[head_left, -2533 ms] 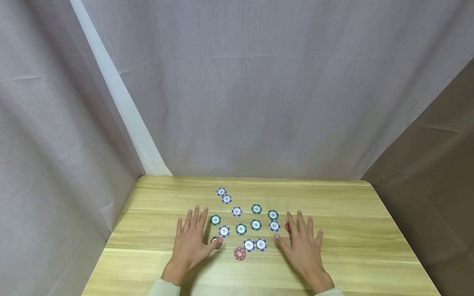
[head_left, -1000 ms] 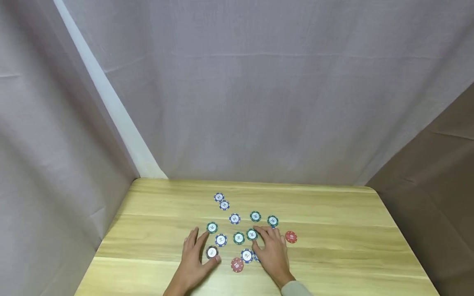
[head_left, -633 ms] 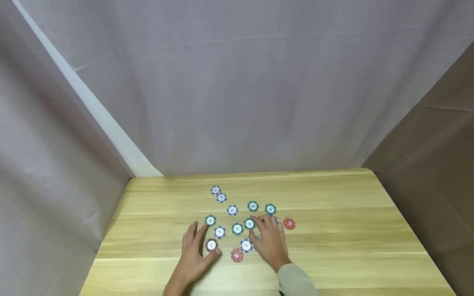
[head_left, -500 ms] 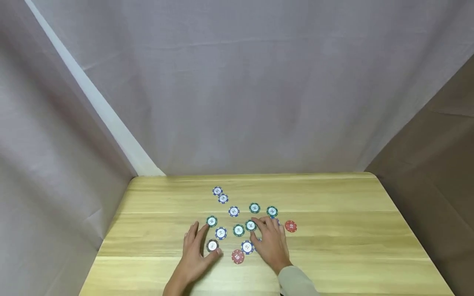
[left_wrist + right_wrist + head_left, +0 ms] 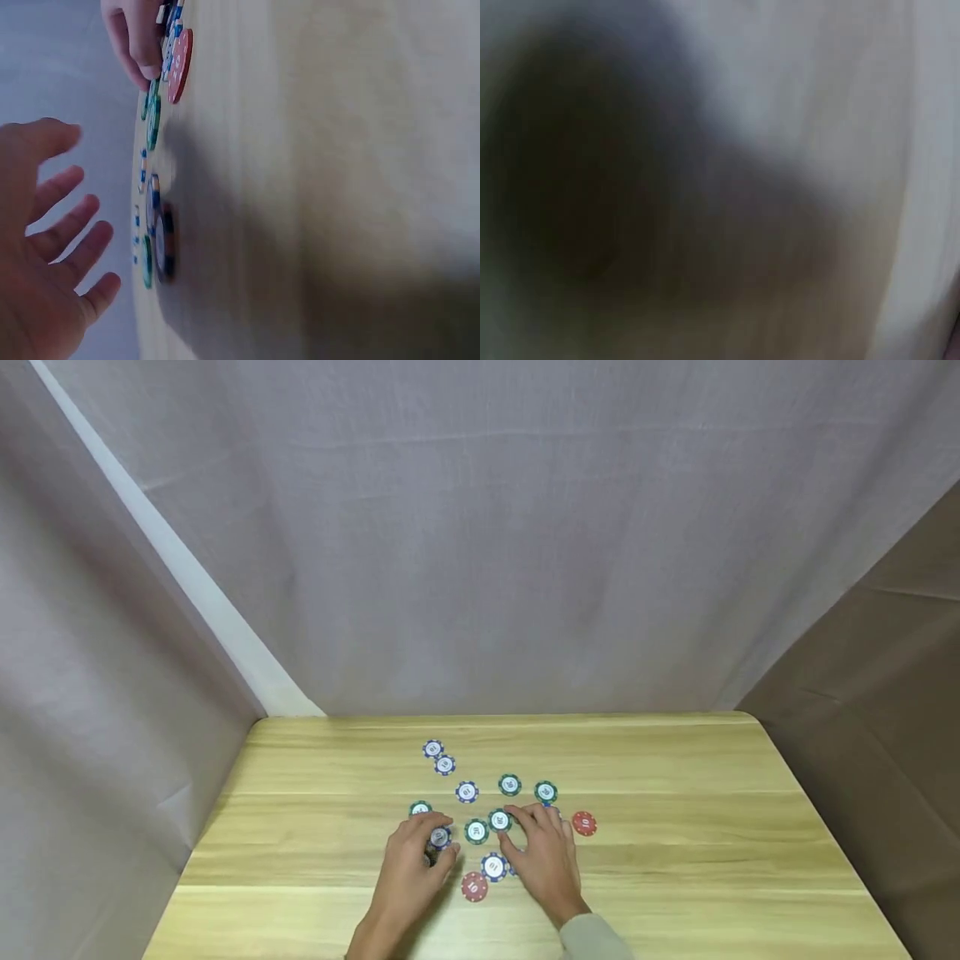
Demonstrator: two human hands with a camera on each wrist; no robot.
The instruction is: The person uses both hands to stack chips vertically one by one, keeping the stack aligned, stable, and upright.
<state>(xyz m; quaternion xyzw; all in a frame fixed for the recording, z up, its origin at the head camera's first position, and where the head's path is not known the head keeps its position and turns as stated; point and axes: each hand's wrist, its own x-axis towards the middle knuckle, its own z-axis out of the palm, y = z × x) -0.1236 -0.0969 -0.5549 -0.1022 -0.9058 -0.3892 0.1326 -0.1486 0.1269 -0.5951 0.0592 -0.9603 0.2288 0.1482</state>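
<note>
In the head view, my right hand [image 5: 546, 858] pinches a green-rimmed poker chip [image 5: 499, 820] between thumb and index finger. My left hand [image 5: 412, 860] hovers over a blue-rimmed poker chip [image 5: 440, 837], with thumb and fingers spread around it. The left wrist view shows the left hand [image 5: 52, 240] raised beside the chips, its fingers loosely bent and nothing in them. A black-rimmed chip [image 5: 165, 244] lies below that hand, mostly covered by it in the head view. Another green chip [image 5: 476, 831] lies just left of the pinched one. Dark blur fills the right wrist view.
Blue chips [image 5: 445, 765] and green chips [image 5: 510, 784] lie flat farther back on the wooden table [image 5: 675, 843]. One red chip [image 5: 474, 887] is near the front, another red chip [image 5: 585, 823] at the right. Grey curtains [image 5: 480, 568] hang around the table.
The right hand has come inward from the right and taken hold of a green chip. My left hand has shifted rightward from beside the black chip to over the blue one.
</note>
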